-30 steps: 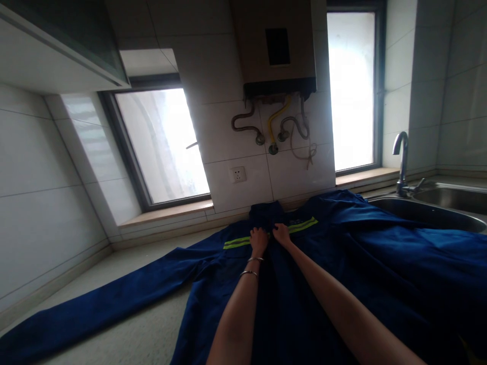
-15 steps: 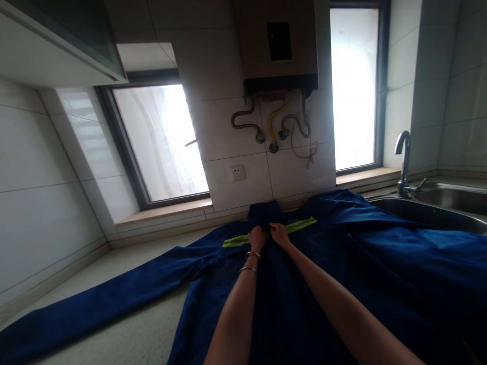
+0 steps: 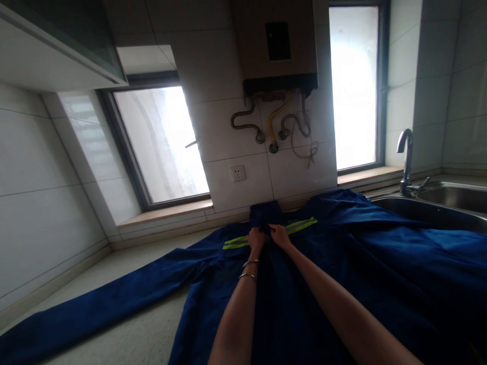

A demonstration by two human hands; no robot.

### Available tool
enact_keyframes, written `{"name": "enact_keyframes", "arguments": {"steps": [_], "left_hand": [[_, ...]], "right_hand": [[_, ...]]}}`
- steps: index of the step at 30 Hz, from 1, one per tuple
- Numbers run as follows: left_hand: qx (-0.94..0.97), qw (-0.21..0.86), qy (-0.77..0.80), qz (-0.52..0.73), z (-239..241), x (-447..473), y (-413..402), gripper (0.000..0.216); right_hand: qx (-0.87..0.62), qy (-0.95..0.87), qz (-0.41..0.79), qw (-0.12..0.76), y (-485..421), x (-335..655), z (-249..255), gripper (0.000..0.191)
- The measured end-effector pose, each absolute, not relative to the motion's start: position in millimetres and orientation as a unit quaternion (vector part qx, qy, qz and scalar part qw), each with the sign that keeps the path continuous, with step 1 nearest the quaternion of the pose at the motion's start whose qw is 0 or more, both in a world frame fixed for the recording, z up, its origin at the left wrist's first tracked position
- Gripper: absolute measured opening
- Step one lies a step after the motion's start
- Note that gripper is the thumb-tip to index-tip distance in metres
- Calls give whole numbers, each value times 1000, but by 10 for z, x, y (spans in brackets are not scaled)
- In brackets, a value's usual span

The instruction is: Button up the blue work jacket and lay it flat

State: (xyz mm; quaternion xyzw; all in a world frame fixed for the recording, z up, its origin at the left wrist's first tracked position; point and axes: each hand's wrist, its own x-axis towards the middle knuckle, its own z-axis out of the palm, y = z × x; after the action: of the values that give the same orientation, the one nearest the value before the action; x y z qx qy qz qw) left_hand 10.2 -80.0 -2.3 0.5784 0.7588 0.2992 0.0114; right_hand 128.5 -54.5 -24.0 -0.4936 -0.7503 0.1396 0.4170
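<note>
A dark blue work jacket (image 3: 323, 284) lies spread face up on the countertop, its collar towards the wall. One sleeve stretches out to the left, and a yellow-green reflective stripe (image 3: 302, 225) crosses the chest. Just below the collar (image 3: 265, 210), my left hand (image 3: 256, 238) is closed on the jacket's front edge. Close beside it on the right, my right hand (image 3: 279, 235) pinches the cloth of the same front opening. Whatever small part sits between the fingertips is too dark to make out. Two bracelets circle my left wrist.
A steel sink (image 3: 452, 208) with a tall tap (image 3: 406, 157) stands at the right, against the jacket's sleeve. The pale countertop (image 3: 133, 324) shows at the left. On the wall hang a water heater (image 3: 276, 50) with hoses and a socket (image 3: 238, 173), between two windows.
My hands stay at the top of the jacket's front and have shifted only very slightly. The jacket lies as before.
</note>
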Motion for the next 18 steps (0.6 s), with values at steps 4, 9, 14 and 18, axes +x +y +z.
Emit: {"name": "enact_keyframes", "arguments": {"steps": [4, 9, 14, 18], "left_hand": [[577, 38, 742, 341, -10, 64, -801, 29], [567, 38, 735, 368, -10, 88, -812, 27], [546, 14, 744, 384, -16, 158, -816, 26], [536, 11, 748, 390, -12, 209, -790, 27]], "right_hand": [[-483, -753, 143, 423, -553, 1291, -236, 43], [-475, -752, 146, 432, -541, 1298, -247, 43], [-475, -749, 150, 437, -530, 1297, -247, 43], [-473, -748, 151, 440, -531, 1302, -236, 43]]}}
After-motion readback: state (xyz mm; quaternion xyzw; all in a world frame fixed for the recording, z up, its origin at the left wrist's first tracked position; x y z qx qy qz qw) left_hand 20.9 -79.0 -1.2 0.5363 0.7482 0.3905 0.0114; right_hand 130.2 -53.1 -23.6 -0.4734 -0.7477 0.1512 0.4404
